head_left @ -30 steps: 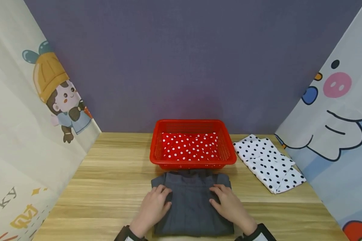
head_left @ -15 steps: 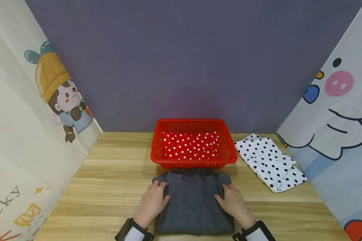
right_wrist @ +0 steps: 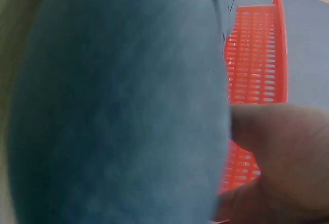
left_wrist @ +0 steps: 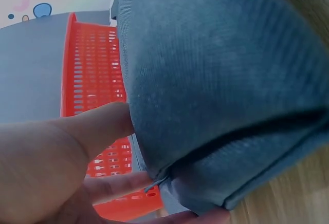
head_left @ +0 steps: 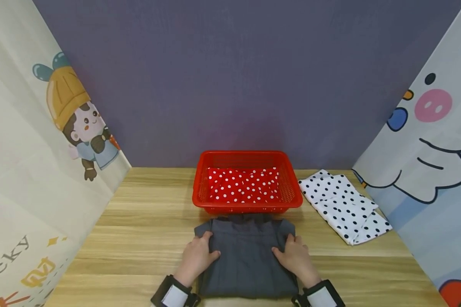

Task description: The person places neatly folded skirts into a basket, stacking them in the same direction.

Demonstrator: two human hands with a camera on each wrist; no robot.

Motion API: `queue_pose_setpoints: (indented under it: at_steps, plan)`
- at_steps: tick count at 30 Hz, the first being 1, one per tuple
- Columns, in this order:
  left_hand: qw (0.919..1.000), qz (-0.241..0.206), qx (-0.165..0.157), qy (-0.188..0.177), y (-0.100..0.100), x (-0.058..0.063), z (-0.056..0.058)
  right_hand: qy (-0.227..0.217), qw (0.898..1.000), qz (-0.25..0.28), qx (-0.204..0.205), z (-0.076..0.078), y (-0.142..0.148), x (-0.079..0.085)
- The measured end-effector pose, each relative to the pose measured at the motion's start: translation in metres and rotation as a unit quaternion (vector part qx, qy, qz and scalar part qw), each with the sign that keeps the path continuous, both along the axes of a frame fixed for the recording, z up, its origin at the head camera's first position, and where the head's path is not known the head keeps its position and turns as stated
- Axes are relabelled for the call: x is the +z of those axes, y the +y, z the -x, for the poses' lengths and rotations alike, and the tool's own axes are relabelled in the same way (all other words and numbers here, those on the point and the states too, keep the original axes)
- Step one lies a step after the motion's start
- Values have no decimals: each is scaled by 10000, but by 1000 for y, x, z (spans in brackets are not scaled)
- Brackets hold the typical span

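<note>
A folded dark grey garment (head_left: 249,264) lies on the wooden table in front of the red basket. At its left side my left hand (head_left: 197,257) grips the edge; in the left wrist view the thumb lies on the upper face and the fingers (left_wrist: 115,187) reach beneath the cloth (left_wrist: 221,80). My right hand (head_left: 297,258) holds the opposite side, its thumb (right_wrist: 252,124) against the fabric (right_wrist: 123,100) in the right wrist view. The right fingers are mostly hidden under the garment.
Just behind the garment stands a red plastic basket (head_left: 249,207) with a red white-dotted cloth (head_left: 243,186) inside. A folded white cloth with black dots (head_left: 343,209) lies to the right on the table (head_left: 138,238). Printed curtains flank both sides, with a grey-purple wall behind.
Both hands have moved from resting on top of the garment to its side edges, where they now grip it. The garment, basket and dotted cloth have stayed in place.
</note>
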State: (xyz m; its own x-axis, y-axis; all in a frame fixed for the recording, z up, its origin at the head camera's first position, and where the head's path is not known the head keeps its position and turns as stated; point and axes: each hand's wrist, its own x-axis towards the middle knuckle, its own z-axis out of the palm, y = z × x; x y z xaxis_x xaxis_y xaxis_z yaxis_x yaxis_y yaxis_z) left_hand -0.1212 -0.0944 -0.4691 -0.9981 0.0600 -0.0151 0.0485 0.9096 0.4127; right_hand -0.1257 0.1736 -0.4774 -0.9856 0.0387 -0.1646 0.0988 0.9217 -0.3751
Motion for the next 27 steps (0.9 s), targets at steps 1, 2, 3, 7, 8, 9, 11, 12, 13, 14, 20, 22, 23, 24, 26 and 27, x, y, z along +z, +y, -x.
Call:
queue_pose_setpoints:
  at_steps: [1,2,3,7,8,9,11,12,13,14,20,22,23,24,26,27]
  plan:
    - [10000,-10,-3,4,0,0,0,-57,10000,38,-46,0,-1,0]
    - [10000,-9,-7,1,0,-1,0,-92,9999,69,-75,0,-2,-1]
    - [10000,-14,1,5,1,-1,1,-112,9998,112,-93,0,-3,-1]
    - [9999,-111,108,-67,4,-2,2,0,9994,358,-31,0,-6,-1]
    - [9998,-129,145,-105,6,-2,3,15,9991,428,-9,1,-7,-2]
    - [9997,-151,168,-123,7,-2,3,18,9988,493,11,1,-8,-2]
    - [9996,-189,186,-121,9,-2,4,-13,9983,582,32,2,-9,-3]
    - [9995,-218,202,-119,10,-2,4,-40,9981,610,28,3,-9,-4]
    - [9995,-237,211,-90,10,-2,4,-67,9979,640,27,4,-10,-4]
    - [9995,-234,205,-35,11,-2,4,-86,9977,671,28,4,-12,-5]
    - [9991,-296,155,243,11,-7,5,1,9963,858,83,6,-18,-9]
    - [9988,-367,176,269,10,-10,5,27,9953,957,118,6,-19,-10]
    - [9986,-414,206,259,10,-10,6,19,9949,995,135,6,-19,-10]
    - [9983,-458,224,285,9,-11,6,3,9944,1047,139,6,-19,-10]
    - [9977,-540,250,336,8,-12,6,-35,9934,1137,151,6,-20,-9]
    - [9974,-566,259,368,8,-13,6,-44,9930,1171,157,6,-20,-9]
